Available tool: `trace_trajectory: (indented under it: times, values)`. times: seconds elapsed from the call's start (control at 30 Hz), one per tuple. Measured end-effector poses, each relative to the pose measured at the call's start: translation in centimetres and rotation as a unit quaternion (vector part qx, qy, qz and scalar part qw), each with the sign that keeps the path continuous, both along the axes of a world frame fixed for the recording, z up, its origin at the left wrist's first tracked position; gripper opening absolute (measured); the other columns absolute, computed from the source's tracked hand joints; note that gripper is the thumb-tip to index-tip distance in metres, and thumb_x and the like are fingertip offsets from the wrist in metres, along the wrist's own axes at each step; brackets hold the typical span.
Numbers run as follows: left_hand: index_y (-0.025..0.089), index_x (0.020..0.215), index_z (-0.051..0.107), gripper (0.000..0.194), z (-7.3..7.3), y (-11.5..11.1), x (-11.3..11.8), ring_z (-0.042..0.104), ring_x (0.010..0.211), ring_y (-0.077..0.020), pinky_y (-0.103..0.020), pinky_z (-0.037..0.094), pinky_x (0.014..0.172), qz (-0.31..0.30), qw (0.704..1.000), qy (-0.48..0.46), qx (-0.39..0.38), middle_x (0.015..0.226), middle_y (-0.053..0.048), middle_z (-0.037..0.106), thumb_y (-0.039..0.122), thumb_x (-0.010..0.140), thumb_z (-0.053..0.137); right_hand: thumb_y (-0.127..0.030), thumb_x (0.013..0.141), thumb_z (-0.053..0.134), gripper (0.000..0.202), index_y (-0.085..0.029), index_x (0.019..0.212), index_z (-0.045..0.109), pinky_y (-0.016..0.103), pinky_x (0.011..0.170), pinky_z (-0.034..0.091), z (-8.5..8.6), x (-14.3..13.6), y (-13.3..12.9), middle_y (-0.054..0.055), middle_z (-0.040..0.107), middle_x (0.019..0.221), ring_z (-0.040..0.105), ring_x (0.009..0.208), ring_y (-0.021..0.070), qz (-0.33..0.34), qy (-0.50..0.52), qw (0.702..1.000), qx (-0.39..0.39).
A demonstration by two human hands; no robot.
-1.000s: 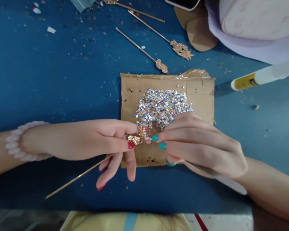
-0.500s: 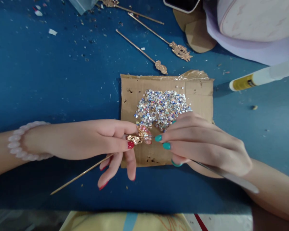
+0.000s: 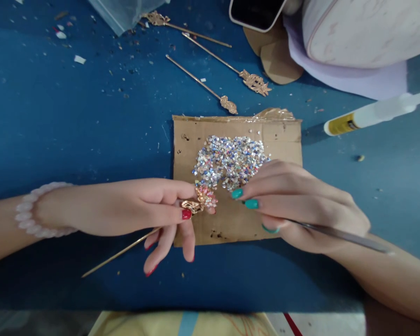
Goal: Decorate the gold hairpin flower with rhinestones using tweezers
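Observation:
My left hand point(image 3: 140, 203) pinches a gold hairpin point(image 3: 192, 206) between thumb and forefinger; pink and clear stones cover its flower-shaped head, and its thin stem slants down-left beneath the fingers. Closed round a thin metal tool point(image 3: 346, 235), my right hand point(image 3: 297, 205) is just right of the flower head, apart from it. The tool's tip is hard to make out near the green-nailed fingertips. Behind both hands, a heap of small shiny rhinestones point(image 3: 231, 158) lies on a piece of cardboard point(image 3: 196, 233).
Three more gold hairpins point(image 3: 255, 83) lie behind the cardboard. A plastic bag point(image 3: 117, 14) is at the back left. At the back right are a phone point(image 3: 255, 11), brown card pieces point(image 3: 280, 63) and a pale rounded case point(image 3: 367, 32). A glue bottle point(image 3: 367, 115) is at the right.
My right hand and the tool have drawn back to the right, away from the flower head. My left hand still holds the hairpin. The whole view has shifted slightly.

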State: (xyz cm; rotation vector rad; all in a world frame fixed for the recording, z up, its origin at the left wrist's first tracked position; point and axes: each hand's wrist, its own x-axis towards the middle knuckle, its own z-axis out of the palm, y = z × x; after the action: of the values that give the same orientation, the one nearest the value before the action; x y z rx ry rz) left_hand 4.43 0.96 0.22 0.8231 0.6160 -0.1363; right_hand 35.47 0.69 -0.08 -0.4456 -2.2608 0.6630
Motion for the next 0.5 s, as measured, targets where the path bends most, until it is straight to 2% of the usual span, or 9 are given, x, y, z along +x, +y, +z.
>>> trace_trajectory:
  times: [0.1, 0.27, 0.37, 0.5]
  values:
    - [0.027, 0.12, 0.064, 0.013, -0.1, -0.2, -0.1, 0.077, 0.061, -0.0127, -0.026, 0.049, 0.059, 0.011, 1.0, 0.004, 0.021, 0.113, -0.006, 0.093, 0.036, 0.115, 0.071, -0.03, 0.125, 0.071, 0.018, -0.019, 0.116, 0.083, 0.035, 0.098, 0.078, -0.8, 0.3, 0.7, 0.011, 0.092, 0.114, 0.091, 0.104, 0.0204, -0.026, 0.03, 0.999, 0.014]
    - [0.029, 0.137, 0.073, 0.019, -1.0, -0.8, -0.8, 0.082, 0.066, -0.0143, -0.025, 0.051, 0.058, 0.03, 0.998, -0.035, 0.043, 0.117, -0.006, 0.094, 0.037, 0.121, 0.068, -0.028, 0.125, 0.069, 0.018, -0.025, 0.117, 0.085, 0.039, 0.091, 0.078, -1.9, 0.6, 1.4, 0.006, 0.092, 0.105, 0.091, 0.097, 0.022, -0.056, 0.043, 0.998, -0.003]
    - [0.028, 0.128, 0.073, 0.011, -0.9, -0.8, -0.8, 0.083, 0.071, -0.0145, -0.024, 0.053, 0.06, 0.027, 0.998, -0.022, 0.06, 0.117, -0.006, 0.093, 0.036, 0.121, 0.07, -0.029, 0.125, 0.069, 0.02, -0.029, 0.115, 0.086, 0.04, 0.088, 0.078, -2.4, 0.8, 1.8, 0.004, 0.092, 0.102, 0.092, 0.094, 0.0232, -0.08, 0.043, 0.996, 0.007]
    - [0.027, 0.118, 0.073, 0.014, -0.6, -0.8, -0.5, 0.083, 0.07, -0.0149, -0.024, 0.055, 0.062, 0.031, 0.997, 0.001, 0.068, 0.113, -0.006, 0.092, 0.04, 0.118, 0.075, -0.029, 0.125, 0.07, 0.018, -0.029, 0.116, 0.086, 0.04, 0.093, 0.078, -3.1, 1.2, 2.2, 0.005, 0.092, 0.104, 0.092, 0.101, 0.0231, -0.093, 0.042, 0.995, 0.0]
